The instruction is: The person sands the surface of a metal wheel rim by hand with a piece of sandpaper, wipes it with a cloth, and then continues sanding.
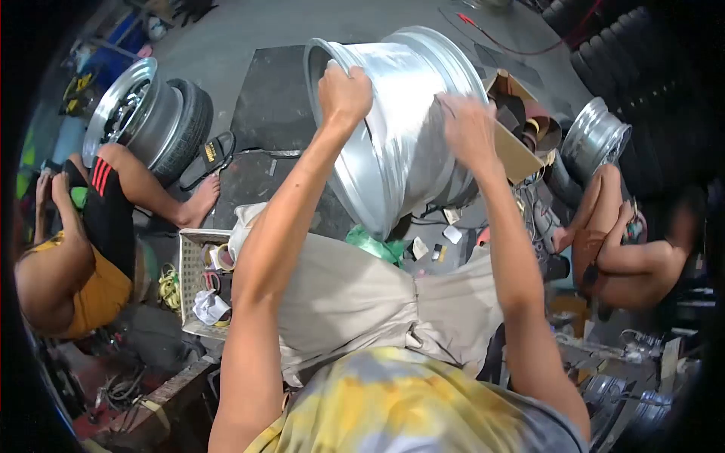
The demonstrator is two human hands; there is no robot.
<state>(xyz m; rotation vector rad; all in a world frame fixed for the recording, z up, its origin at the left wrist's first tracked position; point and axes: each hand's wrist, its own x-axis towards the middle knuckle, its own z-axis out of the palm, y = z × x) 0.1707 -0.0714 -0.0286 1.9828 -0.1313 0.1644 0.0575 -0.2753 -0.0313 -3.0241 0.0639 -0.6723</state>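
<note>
While the silver wheel rim (396, 128) stands tilted on its edge at upper centre of the frame, both of the person's hands work on it.

Item 1, left hand (345, 92): fingers curled over the rim's upper lip, gripping it from above.
Item 2, right hand (470, 128): laid against the rim's barrel at right of centre, fingers bent and pressing on what looks like a small grey pad or sheet; whether they pinch it cannot be told.
Item 3, rim: lower edge resting near the person's lap, above the beige cloth (362, 302) spread over the knees.
Item 4, white basket (195, 260): left of centre, holding tape rolls and rags.
Item 5, wheel with tyre (147, 117): upper left, beside a seated person in orange shorts (83, 249).
Item 6, second bare rim (595, 140): upper right, next to another seated person (634, 249).
Item 7, black sandal (208, 158): on the floor mat, left of the rim.

Handling note, as judgement: the rubbing goes best with the left hand holding the lip firm so the rim cannot roll, the right hand keeping flat, even pressure along the barrel's curve, and the rim turned in small steps
</note>
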